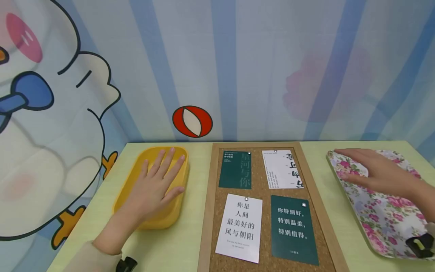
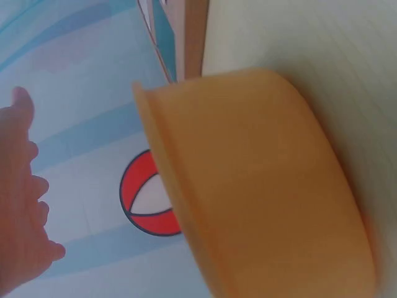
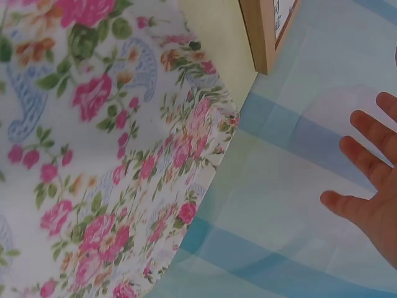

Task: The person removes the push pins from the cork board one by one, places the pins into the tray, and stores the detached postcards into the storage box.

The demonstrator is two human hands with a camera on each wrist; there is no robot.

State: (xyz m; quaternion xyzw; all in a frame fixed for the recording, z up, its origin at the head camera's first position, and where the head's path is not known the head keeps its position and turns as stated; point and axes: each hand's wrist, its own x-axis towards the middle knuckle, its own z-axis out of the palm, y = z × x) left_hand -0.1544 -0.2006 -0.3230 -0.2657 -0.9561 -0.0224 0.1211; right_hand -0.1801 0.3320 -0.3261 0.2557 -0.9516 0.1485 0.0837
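On the left, my left hand point(image 1: 154, 189) is held with spread, straight fingers above a yellow plastic tray point(image 1: 127, 185). The left wrist view shows this hand point(image 2: 22, 205) raised apart from the tray's side wall point(image 2: 260, 180), holding nothing. At the right, my right hand point(image 1: 377, 172) hovers over a floral tray point(image 1: 397, 215) printed with pink roses, its fingers extended. In the right wrist view that hand point(image 3: 372, 180) shows spread fingers, apart from the floral surface point(image 3: 93, 155). Whatever the trays hold under the hands is hidden.
Between the trays lies a wood-framed cork board point(image 1: 266, 226). Pinned to it are a green card point(image 1: 235, 170), a white card point(image 1: 283, 170), a lower white card point(image 1: 239, 228) and a lower green card point(image 1: 293, 230). A striped cloth backdrop point(image 1: 251, 75) rises behind the table.
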